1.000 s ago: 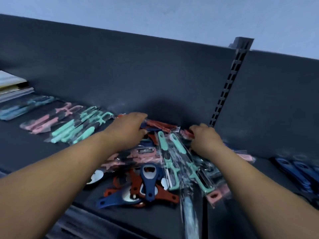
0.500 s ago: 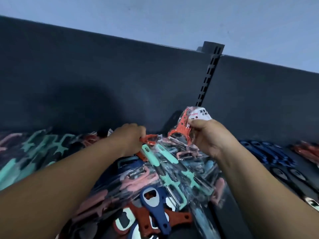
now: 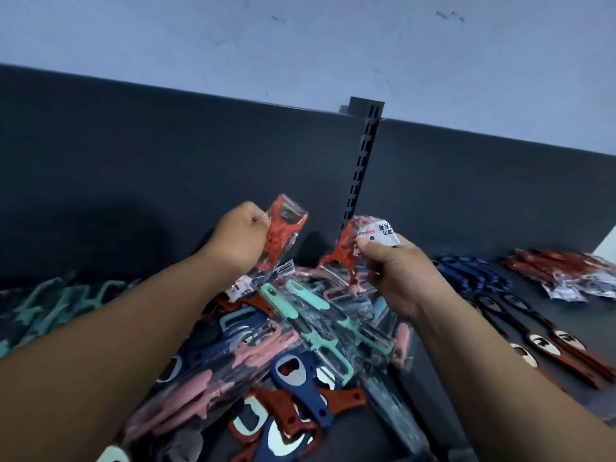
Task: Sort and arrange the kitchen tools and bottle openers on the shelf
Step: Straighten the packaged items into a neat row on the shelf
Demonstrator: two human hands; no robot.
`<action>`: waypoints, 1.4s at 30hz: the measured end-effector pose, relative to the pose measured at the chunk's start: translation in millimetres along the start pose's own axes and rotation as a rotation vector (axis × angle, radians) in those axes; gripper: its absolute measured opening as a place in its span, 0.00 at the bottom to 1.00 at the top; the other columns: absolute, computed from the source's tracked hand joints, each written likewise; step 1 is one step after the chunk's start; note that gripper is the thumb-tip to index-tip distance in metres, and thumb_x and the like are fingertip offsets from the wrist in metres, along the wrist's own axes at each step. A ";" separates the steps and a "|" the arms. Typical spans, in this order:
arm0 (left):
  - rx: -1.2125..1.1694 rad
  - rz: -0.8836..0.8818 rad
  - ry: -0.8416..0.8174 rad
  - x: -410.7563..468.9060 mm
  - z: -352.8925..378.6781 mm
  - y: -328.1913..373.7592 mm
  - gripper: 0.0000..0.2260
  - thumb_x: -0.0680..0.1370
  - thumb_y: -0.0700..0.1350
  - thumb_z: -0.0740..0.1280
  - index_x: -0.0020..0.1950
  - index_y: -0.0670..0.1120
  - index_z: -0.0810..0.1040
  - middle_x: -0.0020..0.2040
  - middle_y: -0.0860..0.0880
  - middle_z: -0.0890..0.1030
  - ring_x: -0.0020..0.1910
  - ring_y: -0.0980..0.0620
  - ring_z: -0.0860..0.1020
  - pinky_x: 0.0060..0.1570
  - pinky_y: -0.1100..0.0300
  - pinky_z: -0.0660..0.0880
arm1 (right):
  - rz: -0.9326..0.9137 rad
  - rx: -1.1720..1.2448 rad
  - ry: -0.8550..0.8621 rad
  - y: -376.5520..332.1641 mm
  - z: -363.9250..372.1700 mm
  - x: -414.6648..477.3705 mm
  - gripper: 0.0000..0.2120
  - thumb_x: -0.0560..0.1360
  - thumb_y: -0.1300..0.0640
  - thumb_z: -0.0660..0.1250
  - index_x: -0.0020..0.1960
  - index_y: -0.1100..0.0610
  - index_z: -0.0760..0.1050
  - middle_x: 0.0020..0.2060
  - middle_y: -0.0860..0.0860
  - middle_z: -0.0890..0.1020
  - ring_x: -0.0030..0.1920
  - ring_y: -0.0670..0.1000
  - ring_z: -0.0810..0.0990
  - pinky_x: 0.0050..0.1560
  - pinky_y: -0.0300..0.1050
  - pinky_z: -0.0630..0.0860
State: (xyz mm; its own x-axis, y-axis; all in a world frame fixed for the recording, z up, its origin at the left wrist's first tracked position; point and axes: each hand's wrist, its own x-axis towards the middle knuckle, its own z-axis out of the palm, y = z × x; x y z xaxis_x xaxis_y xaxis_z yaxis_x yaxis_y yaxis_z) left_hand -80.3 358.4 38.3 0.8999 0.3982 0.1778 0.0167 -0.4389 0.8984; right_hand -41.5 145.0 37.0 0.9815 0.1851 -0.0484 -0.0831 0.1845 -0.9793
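Mid-frame, left hand [image 3: 238,240] now grips a red peeler [image 3: 283,228] too; right hand [image 3: 391,273] pinches second peeler [image 3: 343,258]: reds leaving pile [image 3: 300,331].

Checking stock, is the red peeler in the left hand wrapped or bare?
Wrapped: clear plastic glints around the red peeler that the left hand grips.

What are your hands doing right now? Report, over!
Left hand grips red peeler, held up. Right hand pinches second peeler by its bag. Mixed pile below, unsorted. Nothing in the way.
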 end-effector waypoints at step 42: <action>-0.387 -0.296 -0.148 -34.2 501.2 235.8 0.08 0.70 0.37 0.74 0.47 0.41 0.79 0.42 0.40 0.84 0.36 0.44 0.81 0.44 0.50 0.79 | -0.144 -0.460 0.181 -116.3 -533.6 62.5 0.10 0.71 0.69 0.69 0.51 0.60 0.77 0.38 0.54 0.83 0.31 0.45 0.79 0.33 0.36 0.71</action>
State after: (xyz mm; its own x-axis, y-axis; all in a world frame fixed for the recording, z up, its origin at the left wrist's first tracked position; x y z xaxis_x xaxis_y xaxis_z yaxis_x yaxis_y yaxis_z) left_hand 111.3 -162.4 42.8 0.9336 0.3294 -0.1408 0.1432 0.0172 0.9896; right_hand 121.5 -380.0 43.1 0.9949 0.0120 0.1000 0.0997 -0.2552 -0.9617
